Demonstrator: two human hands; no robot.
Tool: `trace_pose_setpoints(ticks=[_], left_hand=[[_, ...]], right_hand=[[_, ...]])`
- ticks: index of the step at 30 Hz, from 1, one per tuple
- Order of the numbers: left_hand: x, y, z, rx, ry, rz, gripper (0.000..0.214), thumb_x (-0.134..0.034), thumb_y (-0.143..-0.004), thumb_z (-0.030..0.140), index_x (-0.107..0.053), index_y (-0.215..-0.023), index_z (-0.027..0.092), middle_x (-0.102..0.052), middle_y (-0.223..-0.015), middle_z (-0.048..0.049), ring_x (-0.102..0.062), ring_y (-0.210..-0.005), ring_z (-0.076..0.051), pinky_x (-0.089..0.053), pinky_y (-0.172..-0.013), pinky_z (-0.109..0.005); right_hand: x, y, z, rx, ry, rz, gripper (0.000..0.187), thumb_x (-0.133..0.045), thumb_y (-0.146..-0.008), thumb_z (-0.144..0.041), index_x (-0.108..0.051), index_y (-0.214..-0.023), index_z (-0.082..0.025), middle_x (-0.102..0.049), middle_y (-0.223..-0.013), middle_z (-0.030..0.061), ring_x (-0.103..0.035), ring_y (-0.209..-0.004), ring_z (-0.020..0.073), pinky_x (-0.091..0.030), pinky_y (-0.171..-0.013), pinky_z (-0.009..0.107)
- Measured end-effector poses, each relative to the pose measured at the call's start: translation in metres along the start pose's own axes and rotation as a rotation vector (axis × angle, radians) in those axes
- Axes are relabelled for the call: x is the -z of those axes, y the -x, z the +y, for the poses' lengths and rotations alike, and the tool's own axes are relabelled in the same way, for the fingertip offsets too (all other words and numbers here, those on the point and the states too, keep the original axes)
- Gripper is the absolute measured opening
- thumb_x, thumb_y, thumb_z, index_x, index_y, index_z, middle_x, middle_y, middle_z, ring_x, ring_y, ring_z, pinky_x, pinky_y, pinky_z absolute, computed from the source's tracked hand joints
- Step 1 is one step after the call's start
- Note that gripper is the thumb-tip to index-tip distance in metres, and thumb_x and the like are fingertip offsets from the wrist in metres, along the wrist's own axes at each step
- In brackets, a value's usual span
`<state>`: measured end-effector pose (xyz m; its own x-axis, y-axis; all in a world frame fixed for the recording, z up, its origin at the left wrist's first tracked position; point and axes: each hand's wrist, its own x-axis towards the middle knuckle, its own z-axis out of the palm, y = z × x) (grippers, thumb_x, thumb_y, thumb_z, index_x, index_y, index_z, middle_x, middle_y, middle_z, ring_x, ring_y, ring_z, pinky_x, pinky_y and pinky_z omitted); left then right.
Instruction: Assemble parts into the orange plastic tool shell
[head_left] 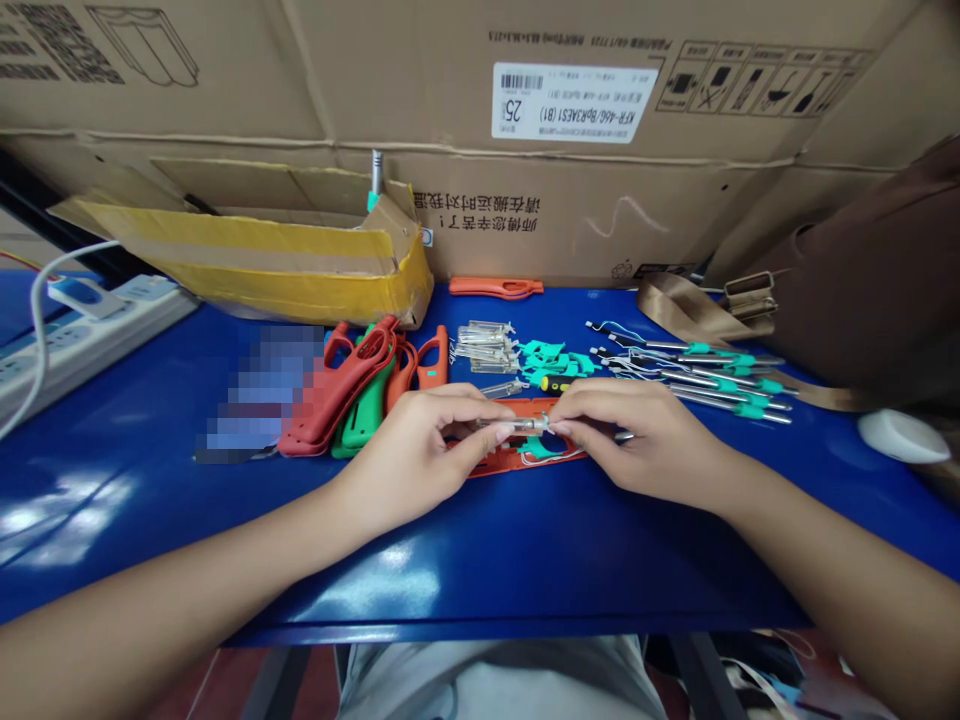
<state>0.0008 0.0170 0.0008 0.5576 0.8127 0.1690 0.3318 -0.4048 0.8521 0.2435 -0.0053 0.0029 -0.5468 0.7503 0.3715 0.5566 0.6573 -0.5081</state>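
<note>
Head view. Close together at mid-table: left hand [420, 445] and right hand [641, 440], fingertips narrowed to a pinch, each gripping one end of a small metal piece [519, 425]. Held level and two-handed, seemingly for steadiness, just above an open orange shell [501, 462] lying flat on the blue table [480, 570]. Arranged by kind, apparently for easy reach: orange and green shells [352, 390] heaped to the left, clear parts [484, 348] and teal triggers [556, 360] just behind, metal tubes with teal collars [705, 378] laid parallel to the right. Farther back, a cardboard box [285, 255]; far left, a power strip [90, 320].
</note>
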Motion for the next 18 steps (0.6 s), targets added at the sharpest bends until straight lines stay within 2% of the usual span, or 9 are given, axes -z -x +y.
trace_pose_setpoints(ticks=[4, 7, 12, 15, 18], left_hand=[[0.004, 0.0, 0.0, -0.074, -0.119, -0.006, 0.018, -0.064, -0.093, 0.02, -0.079, -0.102, 0.02, -0.076, -0.097, -0.0053, -0.069, -0.089, -0.018, -0.056, -0.079, -0.028], [0.011, 0.0, 0.004, -0.147, -0.219, -0.042, 0.02, -0.064, -0.092, 0.016, -0.078, -0.105, 0.021, -0.076, -0.098, -0.0045, -0.07, -0.089, -0.017, -0.055, -0.084, -0.03], [0.021, 0.0, 0.01, -0.131, -0.29, -0.167, 0.02, -0.063, -0.09, 0.013, -0.079, -0.1, 0.021, -0.076, -0.094, -0.0036, -0.071, -0.084, -0.017, -0.056, -0.08, -0.029], [0.022, 0.002, 0.008, -0.12, -0.319, -0.185, 0.022, -0.065, -0.086, 0.009, -0.077, -0.101, 0.02, -0.075, -0.094, -0.003, -0.07, -0.085, -0.017, -0.055, -0.08, -0.029], [0.02, 0.004, 0.004, -0.073, -0.353, -0.252, 0.024, -0.066, -0.081, 0.006, -0.073, -0.1, 0.018, -0.074, -0.092, -0.0032, -0.069, -0.081, -0.017, -0.055, -0.075, -0.029]], right_hand=[[-0.001, 0.0, -0.004, -0.044, 0.084, -0.06, 0.017, -0.052, -0.098, -0.021, -0.068, -0.098, -0.02, -0.071, -0.09, 0.0042, -0.064, -0.081, 0.0163, -0.05, -0.073, 0.03], [0.001, 0.0, -0.003, -0.067, 0.186, -0.145, 0.019, -0.054, -0.098, -0.027, -0.067, -0.11, -0.02, -0.07, -0.102, 0.0071, -0.063, -0.096, 0.0211, -0.051, -0.08, 0.034], [0.003, 0.002, 0.004, -0.022, 0.267, -0.278, 0.03, -0.06, -0.096, -0.035, -0.065, -0.122, -0.022, -0.067, -0.112, 0.0088, -0.062, -0.103, 0.0241, -0.052, -0.082, 0.037], [0.002, 0.002, 0.006, 0.004, 0.267, -0.309, 0.031, -0.061, -0.095, -0.038, -0.066, -0.122, -0.024, -0.067, -0.113, 0.0083, -0.062, -0.102, 0.0237, -0.053, -0.083, 0.037], [0.001, 0.003, 0.007, 0.014, 0.274, -0.324, 0.033, -0.06, -0.096, -0.039, -0.066, -0.124, -0.024, -0.066, -0.114, 0.0088, -0.063, -0.101, 0.0236, -0.053, -0.083, 0.037]])
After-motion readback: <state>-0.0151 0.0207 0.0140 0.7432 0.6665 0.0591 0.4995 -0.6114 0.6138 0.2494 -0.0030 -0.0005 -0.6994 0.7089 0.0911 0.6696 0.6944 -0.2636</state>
